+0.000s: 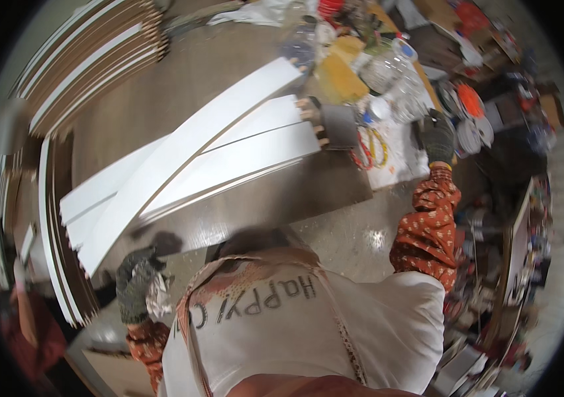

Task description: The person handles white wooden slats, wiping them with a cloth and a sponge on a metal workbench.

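Note:
My left hand [135, 286], in a dark grey-green knit glove, is low beside the table's near edge. Its fingers are closed on a crumpled whitish rag [158, 294]. Several long white boards [255, 142] lie on the brown table [229, 63], one white board [196, 149] crossing diagonally over the others. My right hand [439, 137], gloved alike, reaches out to the right by a white sheet [394, 162] at the table's cluttered end. Its fingers are blurred and partly hidden, so I cannot make out whether they grip anything.
Stacked white-edged boards [90, 63] stand at the far left, with more boards [57, 231] nearer. Clear plastic bottles [394, 76], a yellow piece [343, 69], a grey block [339, 126] and red and yellow loops [371, 149] crowd the right end. Another person's arm [25, 304] shows at left.

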{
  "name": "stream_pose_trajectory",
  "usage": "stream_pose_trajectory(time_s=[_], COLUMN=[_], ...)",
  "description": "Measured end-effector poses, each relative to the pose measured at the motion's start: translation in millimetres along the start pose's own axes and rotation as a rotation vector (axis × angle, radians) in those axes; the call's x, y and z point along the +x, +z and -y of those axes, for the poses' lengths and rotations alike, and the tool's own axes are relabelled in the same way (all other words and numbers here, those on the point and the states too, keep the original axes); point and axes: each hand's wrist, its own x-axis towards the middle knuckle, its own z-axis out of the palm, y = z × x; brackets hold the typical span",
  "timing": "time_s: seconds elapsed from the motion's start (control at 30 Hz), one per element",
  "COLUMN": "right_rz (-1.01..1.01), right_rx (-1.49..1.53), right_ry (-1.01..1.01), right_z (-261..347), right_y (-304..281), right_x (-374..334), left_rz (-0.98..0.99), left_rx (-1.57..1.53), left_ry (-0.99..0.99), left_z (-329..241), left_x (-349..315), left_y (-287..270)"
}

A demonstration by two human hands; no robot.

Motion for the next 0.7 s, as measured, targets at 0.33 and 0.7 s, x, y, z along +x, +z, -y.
stream_pose_trajectory(time_s=[0.33, 0.7], right_rz=[0.317, 0.552], right_rx=[0.778, 0.475], right_ry=[-0.648, -1.331], right_z=[227.2, 360.6], right_y=[-64.0, -59.1], right_x=[10.5, -17.9], left_rz=[-0.440, -0.681], left_rx=[0.019, 0.100], left_ry=[0.258, 0.491], left_z=[81.2, 45.1], left_x=[-25.3, -14.6], left_y=[-73.7, -43.3])
